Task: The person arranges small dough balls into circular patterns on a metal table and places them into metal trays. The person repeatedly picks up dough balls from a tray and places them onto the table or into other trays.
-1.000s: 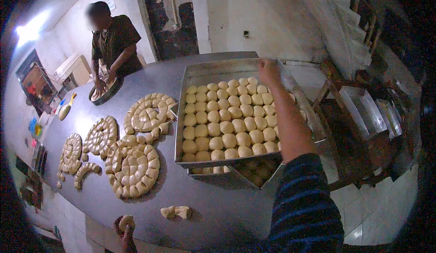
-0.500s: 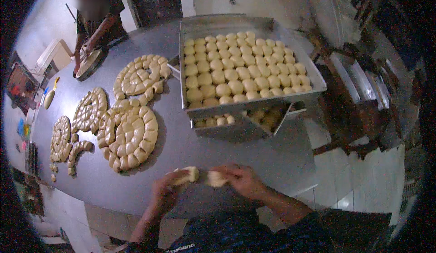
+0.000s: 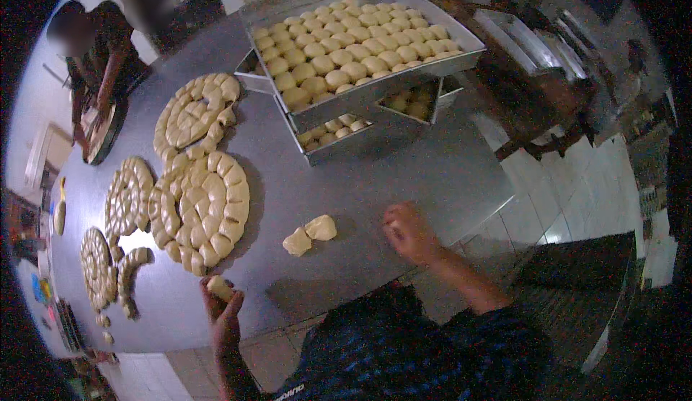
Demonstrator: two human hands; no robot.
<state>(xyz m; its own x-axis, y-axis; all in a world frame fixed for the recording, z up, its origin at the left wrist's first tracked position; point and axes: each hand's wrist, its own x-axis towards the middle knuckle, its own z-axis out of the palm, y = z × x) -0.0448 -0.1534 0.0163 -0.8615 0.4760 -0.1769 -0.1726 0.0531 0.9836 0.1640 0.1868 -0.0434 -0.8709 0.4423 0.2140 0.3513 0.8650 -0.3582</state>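
Note:
My left hand [image 3: 223, 311] is closed around a pale piece of dough [image 3: 220, 288], just past the near edge of the big dough coil [image 3: 205, 206]. Two more dough pieces, one [image 3: 297, 242] nearer and one [image 3: 321, 227] a little farther right, lie touching or nearly touching on the metal table [image 3: 346, 185]. To the right of these, my right hand [image 3: 409, 234] is over the table with its fingers curled in; no dough shows in it. Beyond the big coil sits another cut dough coil [image 3: 191, 116], and smaller coils [image 3: 128, 195] lie to the left.
A large metal tray [image 3: 382, 87] of dough balls in rows stands at the far side, stacked over other trays, one a lower tray [image 3: 335, 136] with balls. At the far left a person [image 3: 101, 62] works over a round pan-like thing. Dark wooden racks [image 3: 548, 105] stand right.
My hands have moved apart, the left toward the dough coils and the right to the right. Two dough pieces now lie on the table between them. The view has shifted.

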